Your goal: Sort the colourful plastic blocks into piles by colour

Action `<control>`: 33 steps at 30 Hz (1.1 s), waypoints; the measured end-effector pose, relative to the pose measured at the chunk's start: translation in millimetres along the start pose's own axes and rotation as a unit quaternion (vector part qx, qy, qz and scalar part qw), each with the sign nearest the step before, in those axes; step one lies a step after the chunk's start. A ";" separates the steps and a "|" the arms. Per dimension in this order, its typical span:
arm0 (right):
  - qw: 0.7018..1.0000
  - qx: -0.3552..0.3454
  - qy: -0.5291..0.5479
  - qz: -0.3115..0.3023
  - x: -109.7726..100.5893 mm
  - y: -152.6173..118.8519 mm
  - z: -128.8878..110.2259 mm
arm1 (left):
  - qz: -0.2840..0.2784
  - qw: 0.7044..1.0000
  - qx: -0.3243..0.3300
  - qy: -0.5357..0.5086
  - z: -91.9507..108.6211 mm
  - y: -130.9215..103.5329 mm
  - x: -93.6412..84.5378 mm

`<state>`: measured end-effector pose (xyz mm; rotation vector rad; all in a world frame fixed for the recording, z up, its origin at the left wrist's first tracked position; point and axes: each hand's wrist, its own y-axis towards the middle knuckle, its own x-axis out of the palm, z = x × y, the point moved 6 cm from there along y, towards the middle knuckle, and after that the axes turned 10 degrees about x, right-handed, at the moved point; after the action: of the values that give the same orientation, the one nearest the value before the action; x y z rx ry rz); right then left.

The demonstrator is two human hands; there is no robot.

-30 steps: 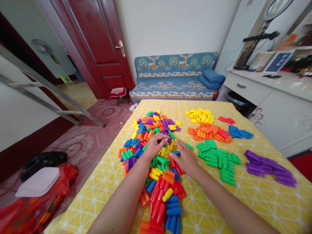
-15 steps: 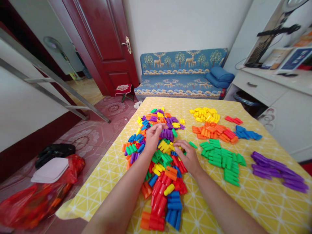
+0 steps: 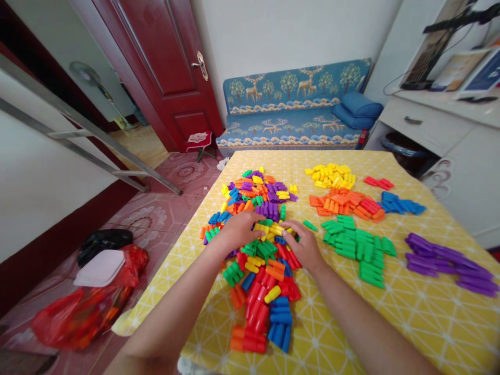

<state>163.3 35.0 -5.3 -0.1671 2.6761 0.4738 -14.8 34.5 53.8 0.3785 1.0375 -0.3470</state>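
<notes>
Both hands down in the mixed block pile [image 3: 258, 245], mid-table on yellow cloth [image 3: 390, 323]. Left hand [image 3: 238, 232] fingers curled loosely over blocks, right hand [image 3: 304, 247] spread flat on yellow pcs [image 3: 273, 229]; actual grip, can't tell.

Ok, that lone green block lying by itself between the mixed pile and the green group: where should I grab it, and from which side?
Pinch the lone green block across its short width, at mid-length, coming straight down from above. It lies flat on the yellow tablecloth with bare cloth on both long sides, and the right hand is the closer one.
</notes>
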 end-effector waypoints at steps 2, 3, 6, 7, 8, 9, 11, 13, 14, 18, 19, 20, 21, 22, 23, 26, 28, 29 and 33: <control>1.000 0.003 -0.005 -0.002 0.1 -1.0 0.5 | -0.003 0.998 -0.014 0.068 4.6 -12.7 8.0; 1.000 0.002 -0.012 -0.007 0.4 -1.6 0.3 | 0.012 0.996 -0.022 0.087 7.3 -17.5 11.5; 0.998 -0.008 -0.046 -0.035 2.4 -3.6 -2.5 | 0.067 0.992 -0.035 0.104 15.0 -26.6 23.5; 0.997 -0.013 -0.058 -0.046 3.2 -4.3 -3.7 | 0.084 0.991 -0.037 0.101 16.8 -28.4 27.6; 0.996 -0.018 -0.069 -0.056 3.8 -4.9 -4.9 | 0.099 0.990 -0.036 0.093 18.0 -29.8 31.6; 0.995 -0.022 -0.077 -0.064 4.1 -5.4 -5.8 | 0.112 0.990 -0.034 0.083 18.7 -31.0 35.0; 0.993 -0.027 -0.084 -0.073 3.9 -6.2 -6.3 | 0.135 0.989 -0.027 0.047 18.4 -32.6 40.6; 0.993 -0.029 -0.082 -0.080 3.6 -7.1 -5.8 | 0.152 0.988 -0.020 0.007 16.2 -33.6 43.8; 0.993 -0.031 -0.079 -0.085 3.8 -7.6 -5.4 | 0.159 0.987 -0.017 -0.010 14.9 -33.8 44.5; 0.993 -0.038 -0.040 -0.102 3.6 -9.6 -7.2 | 0.190 0.980 0.003 -0.057 12.3 -34.5 44.0; 0.994 -0.039 -0.026 -0.101 3.0 -9.9 -8.7 | 0.199 0.978 0.005 -0.068 12.0 -35.1 43.7; 0.994 -0.041 -0.014 -0.098 2.4 -10.1 -10.4 | 0.206 0.976 0.004 -0.077 11.7 -35.8 43.6; 0.994 -0.043 -0.003 -0.096 2.1 -10.3 -12.1 | 0.211 0.974 0.002 -0.085 11.4 -36.6 43.7; 0.995 -0.043 0.006 -0.092 1.9 -10.4 -13.7 | 0.214 0.973 -0.001 -0.092 11.2 -37.4 43.9; 0.995 -0.043 0.013 -0.090 2.0 -10.4 -15.0 | 0.215 0.972 -0.003 -0.097 11.2 -38.1 44.1; 0.996 -0.031 0.023 -0.077 2.3 -10.0 -15.8 | 0.216 0.970 -0.002 -0.109 12.0 -39.0 44.0; 0.997 -0.029 0.030 -0.065 1.8 -10.0 -15.9 | 0.216 0.970 0.003 -0.116 13.4 -38.8 43.3; 0.997 -0.031 0.035 -0.060 1.4 -10.1 -16.4 | 0.213 0.970 0.008 -0.119 14.6 -38.6 42.9; 0.997 -0.044 0.047 -0.050 0.4 -11.1 -20.2 | 0.187 0.976 0.031 -0.111 21.6 -37.1 41.8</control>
<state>157.4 17.5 8.5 -0.3572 2.7238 0.5654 4.5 -12.3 21.7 0.5684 0.7187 -0.0797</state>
